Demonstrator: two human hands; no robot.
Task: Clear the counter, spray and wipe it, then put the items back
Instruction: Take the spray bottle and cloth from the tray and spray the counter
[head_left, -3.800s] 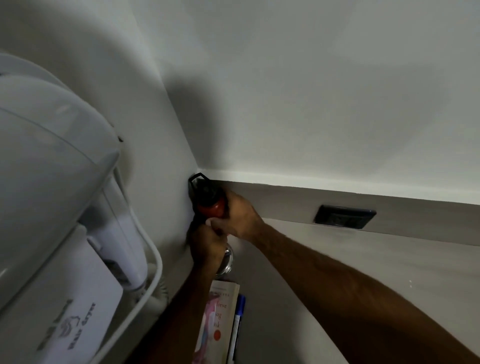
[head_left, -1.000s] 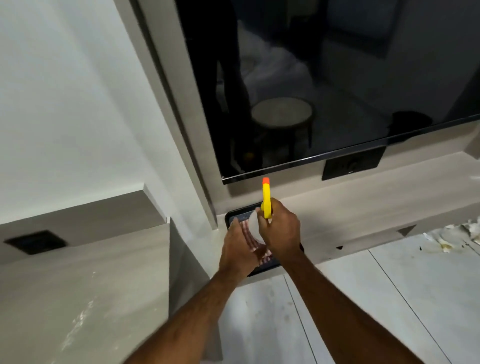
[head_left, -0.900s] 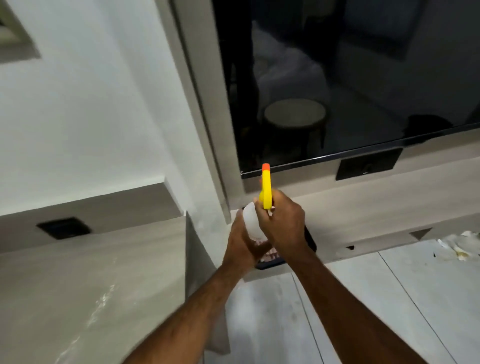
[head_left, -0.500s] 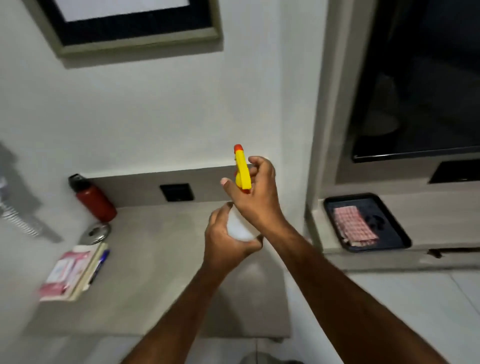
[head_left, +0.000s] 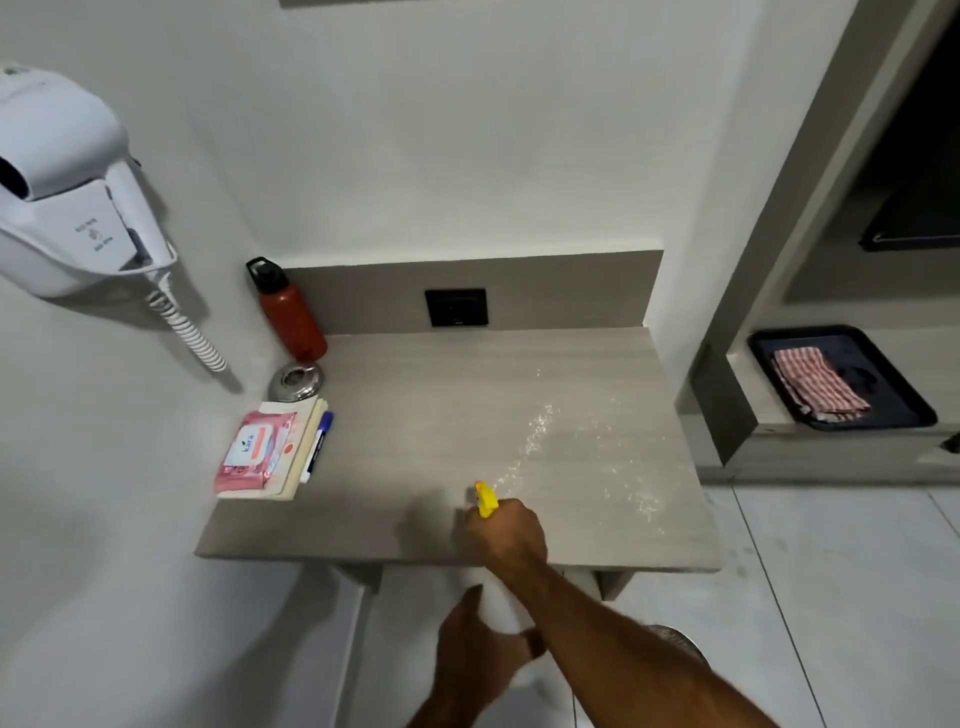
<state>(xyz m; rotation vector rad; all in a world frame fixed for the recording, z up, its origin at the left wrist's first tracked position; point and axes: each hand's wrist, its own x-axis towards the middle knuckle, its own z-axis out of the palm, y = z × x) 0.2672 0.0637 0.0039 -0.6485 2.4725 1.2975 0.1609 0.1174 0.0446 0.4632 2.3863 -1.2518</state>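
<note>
- Two bare hands hold one white plastic spray bottle (head_left: 493, 597) with a yellow trigger head (head_left: 486, 500) at the front edge of the grey wood-grain counter (head_left: 415, 447).
- The right hand (head_left: 506, 535) is wrapped around the bottle's neck and trigger, nozzle aimed across the countertop.
- The left hand (head_left: 475, 657) cups the bottle's base below the counter edge, fingers curled about it.
- A scatter of white spray droplets (head_left: 540, 431) lies on the right half of the counter.
- Along the left edge sit a red metal water bottle (head_left: 291, 317) with a black cap, a round silver dish (head_left: 296, 382), and a pink wipes packet (head_left: 254, 452) lying on a cream book (head_left: 301, 457), with a blue-capped marker (head_left: 317, 447) just beside it.
- On the low shelf to the right, a black tray (head_left: 904, 410) carries a folded red-checked cloth (head_left: 815, 384).
- A white wall-mounted hair dryer (head_left: 67, 182) hangs at upper left.
</note>
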